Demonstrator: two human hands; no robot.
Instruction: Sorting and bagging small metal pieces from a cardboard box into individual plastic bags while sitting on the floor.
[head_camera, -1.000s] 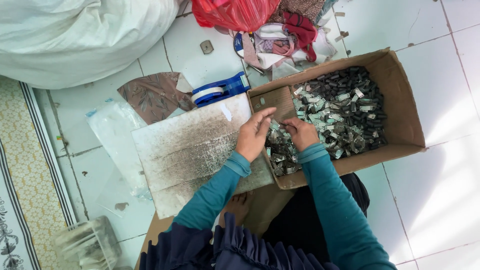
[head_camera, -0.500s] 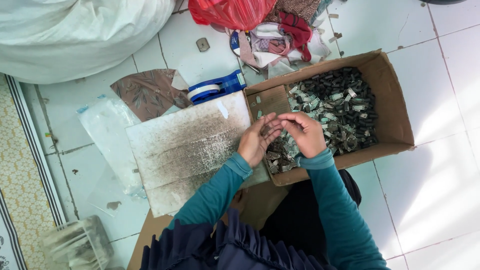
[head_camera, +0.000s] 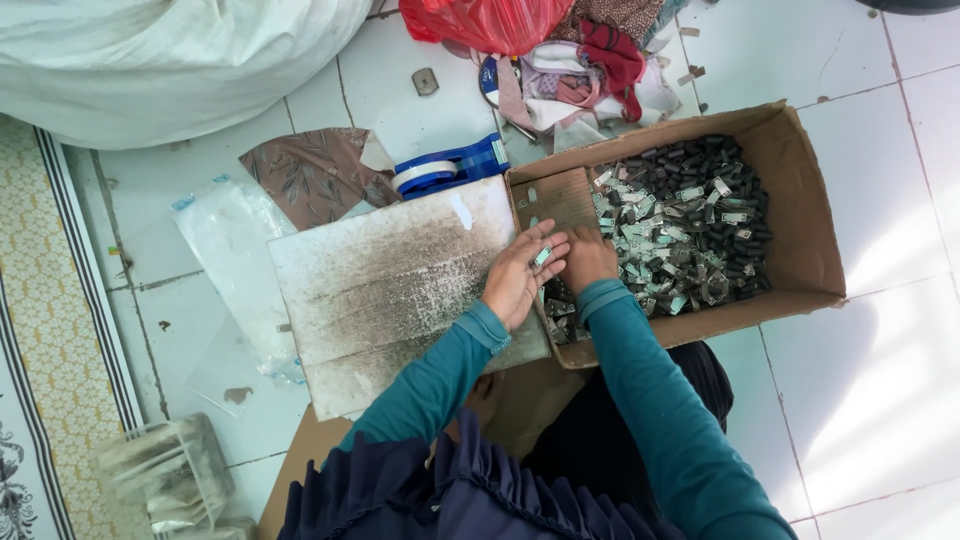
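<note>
Left hand (head_camera: 517, 280) at the near-left corner of the cardboard box (head_camera: 800, 200), fingers curled around one small silver-and-black piece (head_camera: 542, 257). Right hand (head_camera: 588, 258) touching it just beside, fingers bent down into the heap of small pieces (head_camera: 680, 220); grip there impossible to tell. Grey speckled board (head_camera: 390, 290) on the tiled floor, left of the box

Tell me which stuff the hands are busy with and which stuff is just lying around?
Busy with:
left hand and right hand, close together
small metal piece at the left hand's fingers
cardboard box full of small dark and silver pieces
dusty white board

Just lying around:
blue tape dispenser
red plastic bag
cloth heap
big white sack
</note>
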